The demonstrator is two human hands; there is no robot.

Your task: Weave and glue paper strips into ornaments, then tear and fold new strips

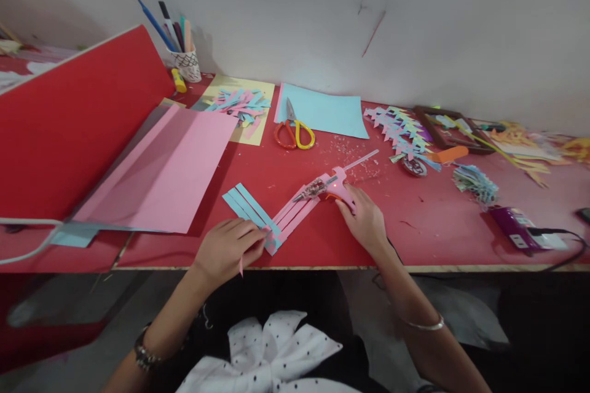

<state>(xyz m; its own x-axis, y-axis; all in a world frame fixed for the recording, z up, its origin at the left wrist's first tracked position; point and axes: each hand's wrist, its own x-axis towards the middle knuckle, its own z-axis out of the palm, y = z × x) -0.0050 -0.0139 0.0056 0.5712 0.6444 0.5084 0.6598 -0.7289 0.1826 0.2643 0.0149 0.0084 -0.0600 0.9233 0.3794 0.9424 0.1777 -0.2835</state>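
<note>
My right hand [366, 218] is closed round the handle of a pink hot glue gun [338, 184], with a glue stick jutting from its back. The gun's metal nozzle points left, just over a set of pink paper strips [295, 215]. These join blue paper strips [251, 206] in a V whose woven corner lies near the table's front edge. Beside that corner, my left hand [228, 252] is closed, with a pink paper strip [241, 266] showing below its fingers. The fingertips partly cover the corner.
Yellow-and-red scissors [295, 129] lie by a blue sheet [327, 110]. Pink sheets [184, 159] and a red board [83, 129] stand left. A pen cup [188, 66] is behind. Cut strips [242, 104], a folded paper chain [396, 129] and a purple power box [516, 228] surround the work.
</note>
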